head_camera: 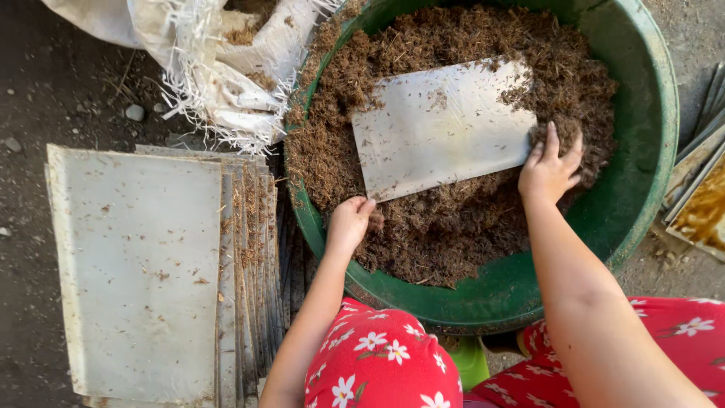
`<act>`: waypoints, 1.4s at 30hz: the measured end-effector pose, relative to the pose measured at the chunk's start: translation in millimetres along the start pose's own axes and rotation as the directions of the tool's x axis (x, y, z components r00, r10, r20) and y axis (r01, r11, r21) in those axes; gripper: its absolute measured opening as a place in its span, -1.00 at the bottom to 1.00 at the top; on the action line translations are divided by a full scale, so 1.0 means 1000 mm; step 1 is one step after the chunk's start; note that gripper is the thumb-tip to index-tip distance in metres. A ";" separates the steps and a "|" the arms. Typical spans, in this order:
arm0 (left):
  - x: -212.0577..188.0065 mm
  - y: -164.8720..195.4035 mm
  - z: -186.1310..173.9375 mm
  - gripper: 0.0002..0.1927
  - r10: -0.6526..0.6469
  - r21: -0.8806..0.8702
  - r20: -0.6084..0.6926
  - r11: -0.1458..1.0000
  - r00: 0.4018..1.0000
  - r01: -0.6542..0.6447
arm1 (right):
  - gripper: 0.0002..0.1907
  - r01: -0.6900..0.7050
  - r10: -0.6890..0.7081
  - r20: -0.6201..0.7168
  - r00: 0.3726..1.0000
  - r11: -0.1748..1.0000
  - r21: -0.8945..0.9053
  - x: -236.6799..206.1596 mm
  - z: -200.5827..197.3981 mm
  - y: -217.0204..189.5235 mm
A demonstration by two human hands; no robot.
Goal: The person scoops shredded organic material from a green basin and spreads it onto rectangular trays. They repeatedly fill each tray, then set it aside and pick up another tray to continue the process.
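- We see a white flat bag [442, 125] lying tilted on brown fibrous material [453, 234] inside a green round tub [642, 151], centre to upper right of the frame.
- Our left hand [349, 223] is closed, pinching the bag's lower left corner.
- Our right hand [550, 170] lies spread, fingers on the bag's right edge and the fibre.
- A stack of similar flat bags [143, 272] rests at lower left.
- A frayed woven sack [219, 68] sits at upper left.
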State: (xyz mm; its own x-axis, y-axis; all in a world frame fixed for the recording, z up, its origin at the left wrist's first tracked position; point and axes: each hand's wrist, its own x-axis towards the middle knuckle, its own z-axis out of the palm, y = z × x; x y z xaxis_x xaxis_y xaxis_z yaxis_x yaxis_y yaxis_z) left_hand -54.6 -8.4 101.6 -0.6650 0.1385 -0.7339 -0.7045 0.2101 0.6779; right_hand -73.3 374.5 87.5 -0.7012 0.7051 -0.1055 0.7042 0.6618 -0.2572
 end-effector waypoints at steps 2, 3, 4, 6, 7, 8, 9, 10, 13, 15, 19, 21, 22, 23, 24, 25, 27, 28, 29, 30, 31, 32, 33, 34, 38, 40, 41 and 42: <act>-0.009 0.019 -0.012 -0.63 -0.084 0.509 -0.010 0.857 0.996 0.077 | -0.52 -0.092 0.092 0.044 0.995 0.996 0.002 -0.019 0.008 0.027; -0.008 0.030 -0.015 -0.60 0.036 0.565 -0.060 0.825 0.998 0.004 | -0.53 -0.174 0.172 0.069 0.983 0.985 0.023 -0.036 0.016 0.036; -0.004 0.040 -0.018 -0.56 0.167 0.619 -0.104 0.782 0.980 -0.068 | -0.53 -0.248 0.243 0.092 0.966 0.967 0.050 -0.053 0.023 0.042; 0.017 0.061 -0.020 -0.46 0.454 0.695 -0.144 0.679 0.879 -0.237 | -0.50 -0.293 0.291 0.197 0.936 0.956 -0.019 -0.094 0.041 0.045; 0.030 0.069 -0.019 -0.39 0.588 0.721 -0.139 0.612 0.797 -0.325 | -0.40 -0.320 0.298 0.249 0.921 0.946 0.050 -0.115 0.049 0.041; 0.041 0.072 -0.018 -0.46 0.435 0.612 -0.181 0.752 0.882 -0.245 | -0.30 -0.351 0.303 0.302 0.904 0.929 0.116 -0.134 0.055 0.036; 0.053 0.076 -0.014 -0.52 0.273 0.492 -0.195 0.858 0.942 -0.147 | -0.19 -0.385 0.315 0.348 0.883 0.910 0.152 -0.151 0.059 0.031; 0.063 0.079 -0.011 -0.58 0.111 0.369 -0.175 0.929 0.978 -0.039 | -0.08 -0.423 0.328 0.389 0.861 0.886 0.191 -0.167 0.063 0.023; 0.074 0.085 0.000 -0.55 0.027 0.080 -0.240 0.997 0.970 -0.008 | 0.18 -0.330 0.201 0.549 0.811 0.933 0.146 -0.204 0.060 0.000; 0.067 0.094 0.010 -0.62 0.111 0.010 -0.293 0.994 0.950 -0.113 | 0.24 -0.185 0.111 0.650 0.752 0.982 0.046 -0.222 0.051 -0.016; 0.036 0.148 0.027 -0.79 0.152 -0.002 -0.310 0.987 0.938 -0.161 | 0.35 0.101 -0.067 0.672 0.738 0.995 -0.011 -0.247 0.027 -0.040; 0.018 0.192 0.028 -0.86 0.325 0.228 -0.303 0.938 0.896 -0.263 | 0.34 0.183 -0.109 0.658 0.745 0.982 -0.045 -0.253 0.019 -0.046; 0.007 0.212 0.028 -0.86 0.438 0.295 -0.295 0.887 0.850 -0.355 | 0.32 0.224 -0.128 0.646 0.753 0.972 -0.069 -0.253 0.018 -0.048; -0.004 0.231 0.029 -0.87 0.544 0.359 -0.278 0.823 0.792 -0.439 | 0.30 0.266 -0.149 0.633 0.760 0.959 -0.094 -0.253 0.018 -0.048; -0.013 0.253 0.028 -0.85 0.741 0.488 -0.230 0.649 0.631 -0.584 | 0.24 0.282 -0.165 0.619 0.768 0.954 -0.097 -0.250 0.020 -0.048; -0.025 0.270 0.028 -0.77 0.887 0.595 -0.141 0.430 0.439 -0.679 | 0.18 0.298 -0.178 0.605 0.776 0.949 -0.102 -0.247 0.024 -0.046; -0.044 0.296 0.028 -0.86 0.881 0.540 -0.039 0.416 0.471 -0.732 | 0.10 0.330 -0.201 0.595 0.778 0.937 -0.114 -0.240 0.034 -0.041; -0.053 0.302 0.029 -0.85 0.902 0.563 0.027 0.343 0.431 -0.752 | 0.08 0.351 -0.215 0.599 0.772 0.929 -0.119 -0.236 0.040 -0.038; -0.059 0.306 0.028 -0.84 0.918 0.579 0.093 0.265 0.386 -0.771 | 0.06 0.374 -0.232 0.599 0.767 0.919 -0.123 -0.233 0.046 -0.035; -0.063 0.305 0.027 -0.82 0.926 0.591 0.157 0.190 0.343 -0.784 | 0.06 0.355 -0.240 0.580 0.778 0.930 -0.091 -0.232 0.051 -0.032; -0.065 0.301 0.025 -0.78 0.917 0.603 0.226 0.133 0.329 -0.787 | 0.05 0.339 -0.250 0.559 0.791 0.939 -0.059 -0.231 0.056 -0.031; -0.063 0.293 0.022 -0.74 0.904 0.609 0.293 0.074 0.311 -0.790 | 0.05 0.322 -0.259 0.534 0.805 0.946 -0.028 -0.231 0.059 -0.030; -0.059 0.282 0.018 -0.71 0.886 0.609 0.357 0.018 0.294 -0.793 | 0.04 0.355 -0.278 0.535 0.798 0.934 -0.043 -0.231 0.060 -0.030; -0.054 0.269 0.012 -0.67 0.879 0.606 0.435 -0.126 0.195 -0.786 | 0.04 0.386 -0.295 0.541 0.788 0.921 -0.059 -0.232 0.060 -0.032; -0.031 0.191 -0.031 -0.65 0.781 0.676 0.587 -0.326 0.215 -0.661 | 0.01 0.438 -0.266 0.605 0.750 0.886 -0.153 -0.233 0.045 -0.047; -0.023 0.145 -0.052 -0.47 0.838 0.803 0.405 -0.135 0.366 -0.580 | -0.03 0.480 -0.236 0.692 0.683 0.858 -0.182 -0.231 0.033 -0.056; -0.019 0.124 -0.063 -0.38 0.850 0.851 0.302 -0.035 0.432 -0.524 | -0.04 0.505 -0.220 0.731 0.646 0.841 -0.193 -0.230 0.027 -0.059; -0.014 0.102 -0.069 -0.38 0.857 0.844 0.157 0.141 0.490 -0.518 | 0.06 0.533 -0.225 0.749 0.623 0.823 -0.196 -0.229 0.022 -0.061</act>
State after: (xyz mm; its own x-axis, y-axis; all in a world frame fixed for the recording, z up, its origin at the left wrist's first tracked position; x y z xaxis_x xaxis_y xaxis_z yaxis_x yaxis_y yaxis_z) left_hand -134.2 -55.9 184.4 -0.8909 0.4004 0.2145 0.4541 0.7744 0.4406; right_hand 41.6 167.4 106.1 -0.6786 0.0996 -0.7278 0.2279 0.9704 -0.0797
